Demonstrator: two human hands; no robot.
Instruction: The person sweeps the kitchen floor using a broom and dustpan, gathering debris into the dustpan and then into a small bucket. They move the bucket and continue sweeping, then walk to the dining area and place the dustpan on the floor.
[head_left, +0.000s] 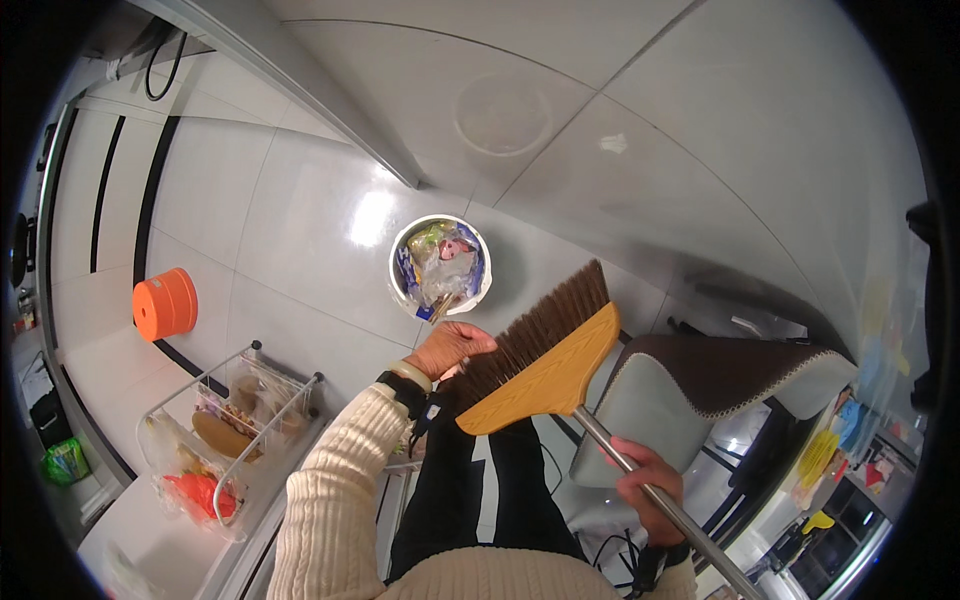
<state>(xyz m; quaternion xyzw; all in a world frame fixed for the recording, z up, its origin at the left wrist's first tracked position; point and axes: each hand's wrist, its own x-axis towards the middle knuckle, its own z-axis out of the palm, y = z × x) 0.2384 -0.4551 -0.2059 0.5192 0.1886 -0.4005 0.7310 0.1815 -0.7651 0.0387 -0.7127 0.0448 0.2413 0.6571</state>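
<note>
My right hand (651, 487) grips the metal handle (637, 476) of a broom, whose wood-grain head (547, 382) is raised in front of my legs. Its dark brown bristles (525, 334) point up and to the left. At their left part my left hand (450, 349) touches the bristles with bent fingers. Some of its fingertips are hidden, so whether they pinch anything is unclear. Just beyond that hand stands a round white trash bin (486, 281) on the floor, filled with plastic wrappers (442, 262) and a few thin sticks (442, 306).
To the left are an orange stool (165, 304) and a white wire rack (240, 472) holding plastic bags. A grey chair (645, 420) with a brown cover (720, 367) stands close on the right. A wall panel edge (330, 97) ends behind the bin, above the tiled floor (300, 240).
</note>
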